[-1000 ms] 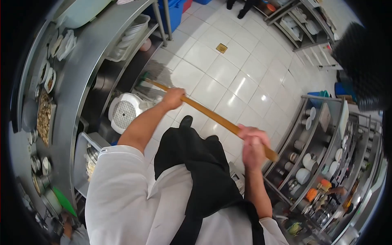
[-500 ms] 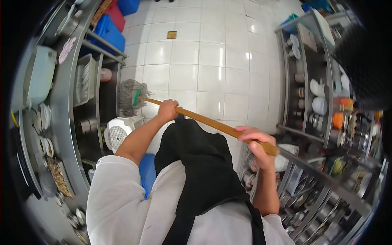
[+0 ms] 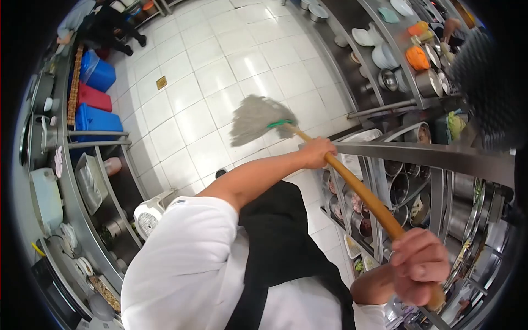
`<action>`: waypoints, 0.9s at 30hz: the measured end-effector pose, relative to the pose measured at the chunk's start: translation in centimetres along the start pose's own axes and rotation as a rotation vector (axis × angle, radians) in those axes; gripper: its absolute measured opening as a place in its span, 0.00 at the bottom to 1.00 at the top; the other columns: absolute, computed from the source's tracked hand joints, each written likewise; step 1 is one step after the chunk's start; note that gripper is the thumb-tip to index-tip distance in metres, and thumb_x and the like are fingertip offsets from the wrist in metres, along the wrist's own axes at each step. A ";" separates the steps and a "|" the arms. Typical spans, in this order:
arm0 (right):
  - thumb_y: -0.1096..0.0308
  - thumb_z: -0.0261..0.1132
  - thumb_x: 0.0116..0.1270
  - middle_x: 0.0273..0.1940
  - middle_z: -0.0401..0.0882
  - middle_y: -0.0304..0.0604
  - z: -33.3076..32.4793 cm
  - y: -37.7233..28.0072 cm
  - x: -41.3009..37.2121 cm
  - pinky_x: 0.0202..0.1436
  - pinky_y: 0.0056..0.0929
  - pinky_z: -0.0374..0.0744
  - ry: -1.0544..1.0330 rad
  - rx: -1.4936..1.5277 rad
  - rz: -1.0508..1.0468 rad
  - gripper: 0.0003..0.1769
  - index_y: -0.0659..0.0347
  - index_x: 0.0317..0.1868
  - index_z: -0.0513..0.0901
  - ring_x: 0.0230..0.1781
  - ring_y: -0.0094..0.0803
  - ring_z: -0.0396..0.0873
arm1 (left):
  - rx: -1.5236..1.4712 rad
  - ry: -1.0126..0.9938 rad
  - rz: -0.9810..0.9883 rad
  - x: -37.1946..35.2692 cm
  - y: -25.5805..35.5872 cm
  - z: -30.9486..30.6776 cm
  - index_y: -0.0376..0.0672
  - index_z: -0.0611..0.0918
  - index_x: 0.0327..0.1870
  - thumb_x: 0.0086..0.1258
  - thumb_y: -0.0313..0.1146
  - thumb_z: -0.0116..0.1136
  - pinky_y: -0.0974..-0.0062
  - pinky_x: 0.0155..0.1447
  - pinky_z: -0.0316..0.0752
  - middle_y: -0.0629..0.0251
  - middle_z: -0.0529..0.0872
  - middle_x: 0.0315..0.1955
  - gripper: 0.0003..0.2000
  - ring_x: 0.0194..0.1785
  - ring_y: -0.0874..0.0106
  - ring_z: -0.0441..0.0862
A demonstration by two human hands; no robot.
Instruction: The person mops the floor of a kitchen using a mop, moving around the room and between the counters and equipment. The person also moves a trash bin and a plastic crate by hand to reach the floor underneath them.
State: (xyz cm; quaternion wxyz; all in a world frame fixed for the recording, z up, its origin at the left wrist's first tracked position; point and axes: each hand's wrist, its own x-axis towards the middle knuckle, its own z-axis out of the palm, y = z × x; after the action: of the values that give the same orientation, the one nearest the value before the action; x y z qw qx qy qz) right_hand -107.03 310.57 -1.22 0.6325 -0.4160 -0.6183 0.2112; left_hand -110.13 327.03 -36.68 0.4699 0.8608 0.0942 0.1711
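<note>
A string mop (image 3: pixel 257 120) with grey strands and a green clamp lies spread on the white tiled floor (image 3: pixel 201 118). Its wooden handle (image 3: pixel 360 190) slants up toward me at the right. My left hand (image 3: pixel 319 152) is closed around the handle's lower part, not far above the mop head. Close to the upper end, my right hand (image 3: pixel 421 265) is wrapped around the same handle. A metal counter edge (image 3: pixel 418 157) runs right beside the handle.
Steel shelving with bowls (image 3: pixel 385 56) and pots stands on the right. Along the left are a counter, blue bins (image 3: pixel 99 118), a red bin (image 3: pixel 94 98) and a white perforated stool (image 3: pixel 149 217). Another person (image 3: pixel 104 25) stands at the far left. A drain (image 3: pixel 161 82) is set into the floor.
The mop head has swept from beside the left shelving to the middle of the floor, toward the right. Both hands moved right with the handle, and my view has turned.
</note>
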 end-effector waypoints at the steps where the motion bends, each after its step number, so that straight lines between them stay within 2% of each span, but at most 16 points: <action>1: 0.48 0.60 0.70 0.21 0.73 0.38 1.4 0.1 -0.6 0.35 0.39 0.79 0.129 -0.114 0.060 0.22 0.60 0.33 0.81 0.26 0.35 0.77 | -0.004 -0.006 0.009 1.9 0.0 1.0 0.49 0.83 0.39 0.53 0.27 0.64 0.58 0.52 0.74 0.58 0.81 0.40 0.12 0.49 0.54 0.78; 2: 0.50 0.63 0.68 0.21 0.75 0.40 2.6 0.4 -1.1 0.34 0.40 0.81 0.257 -0.229 0.121 0.21 0.61 0.30 0.81 0.25 0.36 0.79 | 0.097 -0.077 -0.092 3.5 0.0 1.8 0.50 0.82 0.39 0.53 0.31 0.65 0.57 0.51 0.74 0.60 0.81 0.40 0.11 0.49 0.55 0.78; 3: 0.52 0.65 0.67 0.22 0.76 0.41 3.1 1.0 -1.4 0.36 0.41 0.82 0.199 -0.323 0.176 0.20 0.63 0.31 0.82 0.25 0.36 0.79 | 0.197 -0.145 -0.193 4.5 0.0 2.6 0.51 0.82 0.38 0.54 0.34 0.65 0.56 0.51 0.74 0.61 0.81 0.40 0.10 0.48 0.55 0.77; 4: 0.53 0.66 0.66 0.23 0.77 0.43 3.4 1.7 -1.6 0.38 0.42 0.82 0.133 -0.415 0.231 0.19 0.65 0.31 0.82 0.25 0.35 0.78 | 0.189 -0.141 -0.188 4.9 -0.6 3.4 0.51 0.82 0.38 0.54 0.34 0.65 0.56 0.51 0.74 0.61 0.81 0.40 0.10 0.48 0.55 0.77; 6: 0.55 0.66 0.65 0.23 0.78 0.44 4.4 3.6 -2.6 0.40 0.44 0.82 0.101 -0.458 0.248 0.19 0.66 0.31 0.82 0.25 0.36 0.78 | 0.098 -0.053 -0.166 5.3 -1.8 4.0 0.52 0.81 0.38 0.57 0.41 0.66 0.56 0.51 0.74 0.63 0.81 0.40 0.11 0.49 0.55 0.76; 8: 0.56 0.67 0.64 0.24 0.79 0.46 4.6 4.7 -3.9 0.43 0.46 0.82 0.066 -0.492 0.270 0.19 0.68 0.32 0.82 0.25 0.37 0.78 | 0.105 -0.067 -0.177 5.5 -2.1 4.5 0.52 0.81 0.36 0.59 0.45 0.66 0.56 0.51 0.74 0.64 0.81 0.39 0.11 0.48 0.55 0.76; 10: 0.60 0.66 0.64 0.24 0.79 0.47 4.0 4.8 -4.9 0.46 0.49 0.81 0.172 -0.534 0.225 0.16 0.69 0.32 0.82 0.25 0.38 0.78 | 0.016 0.012 -0.054 5.3 -2.2 5.0 0.50 0.81 0.34 0.59 0.48 0.66 0.56 0.49 0.74 0.62 0.82 0.39 0.13 0.47 0.54 0.77; 11: 0.62 0.65 0.65 0.24 0.79 0.47 3.7 4.2 -5.1 0.48 0.49 0.81 0.170 -0.532 0.240 0.15 0.68 0.31 0.82 0.25 0.37 0.78 | 0.014 0.027 -0.061 5.1 -2.0 5.2 0.50 0.81 0.34 0.59 0.48 0.66 0.56 0.49 0.74 0.62 0.82 0.39 0.13 0.47 0.54 0.77; 14: 0.61 0.61 0.68 0.23 0.78 0.46 1.6 2.0 -5.8 0.47 0.48 0.81 0.240 -0.466 0.212 0.16 0.67 0.31 0.80 0.24 0.35 0.76 | 0.091 0.011 -0.051 3.9 0.1 4.5 0.48 0.81 0.30 0.58 0.47 0.66 0.55 0.45 0.75 0.59 0.83 0.34 0.13 0.42 0.52 0.79; 15: 0.59 0.58 0.70 0.22 0.75 0.43 0.7 1.1 -5.8 0.45 0.46 0.81 0.241 -0.413 0.188 0.17 0.68 0.34 0.80 0.22 0.33 0.74 | 0.086 0.034 -0.025 3.0 1.3 4.3 0.47 0.82 0.28 0.57 0.46 0.66 0.55 0.44 0.75 0.56 0.83 0.32 0.13 0.40 0.50 0.80; 16: 0.58 0.55 0.72 0.20 0.73 0.41 -0.1 0.0 -5.7 0.43 0.45 0.80 0.245 -0.364 0.163 0.18 0.68 0.37 0.79 0.21 0.31 0.72 | 0.081 0.054 0.006 2.1 2.8 4.1 0.46 0.82 0.27 0.56 0.45 0.66 0.54 0.42 0.76 0.54 0.84 0.29 0.13 0.38 0.49 0.81; 17: 0.58 0.55 0.72 0.20 0.73 0.41 -1.0 -1.1 -5.4 0.43 0.45 0.80 0.238 -0.364 0.158 0.18 0.68 0.37 0.79 0.21 0.31 0.72 | 0.033 -0.029 -0.140 0.8 5.6 2.2 0.44 0.83 0.26 0.54 0.42 0.67 0.54 0.42 0.76 0.52 0.84 0.25 0.11 0.36 0.49 0.82; 19: 0.57 0.49 0.75 0.18 0.65 0.36 -2.0 -3.0 -5.1 0.38 0.40 0.79 0.234 -0.219 0.152 0.20 0.69 0.44 0.76 0.18 0.28 0.67 | 0.030 -0.041 -0.180 -2.0 7.7 0.8 0.44 0.83 0.27 0.54 0.42 0.67 0.54 0.42 0.76 0.52 0.84 0.25 0.11 0.36 0.50 0.82; 23: 0.56 0.46 0.77 0.17 0.61 0.34 -0.5 -3.8 -4.5 0.35 0.39 0.78 0.257 -0.120 0.203 0.20 0.67 0.43 0.74 0.18 0.25 0.65 | 0.033 0.013 -0.274 -10.1 8.5 -1.1 0.43 0.84 0.28 0.54 0.40 0.67 0.55 0.46 0.76 0.53 0.85 0.27 0.10 0.39 0.51 0.82; 25: 0.57 0.48 0.76 0.17 0.62 0.34 1.9 -2.4 -4.6 0.35 0.40 0.78 0.214 -0.024 0.224 0.19 0.67 0.43 0.75 0.18 0.26 0.66 | 0.112 0.051 -0.286 -15.3 8.3 -3.7 0.41 0.82 0.26 0.54 0.39 0.66 0.55 0.46 0.76 0.53 0.84 0.27 0.11 0.38 0.50 0.81; 27: 0.58 0.53 0.73 0.16 0.65 0.34 4.8 -0.1 -4.9 0.37 0.41 0.79 0.094 0.141 0.265 0.17 0.67 0.42 0.77 0.19 0.28 0.69 | 0.138 0.228 -0.251 -21.0 6.2 -4.9 0.40 0.81 0.24 0.58 0.40 0.65 0.54 0.43 0.75 0.52 0.83 0.26 0.12 0.36 0.50 0.80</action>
State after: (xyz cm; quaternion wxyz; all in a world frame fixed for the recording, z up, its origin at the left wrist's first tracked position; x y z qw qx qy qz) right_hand -112.41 307.96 -4.61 0.6550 -0.4580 -0.5112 0.3159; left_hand -131.35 320.66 -33.34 0.4136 0.8475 0.2651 0.2009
